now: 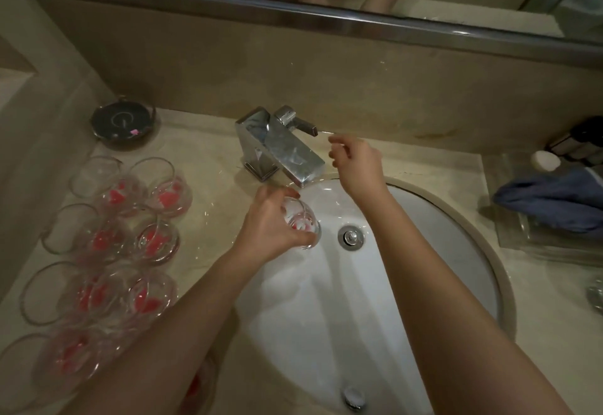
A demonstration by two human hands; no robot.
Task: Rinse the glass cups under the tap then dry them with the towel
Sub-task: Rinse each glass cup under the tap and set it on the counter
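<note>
No words can be read; the dark round thing (123, 123) at the back left has a pale mark too blurry to tell. Many clear glass cups (107, 241) with red shapes stand on the counter (208, 153). The left hand (270, 222) has its grip around one such cup (301, 225), held over the white sink (424, 238) just under the shiny tap (280, 144). The right hand (357, 163) is near the tap handle, fingers loosely curled, gripping nothing. A blue towel (551, 199) lies at the right
</note>
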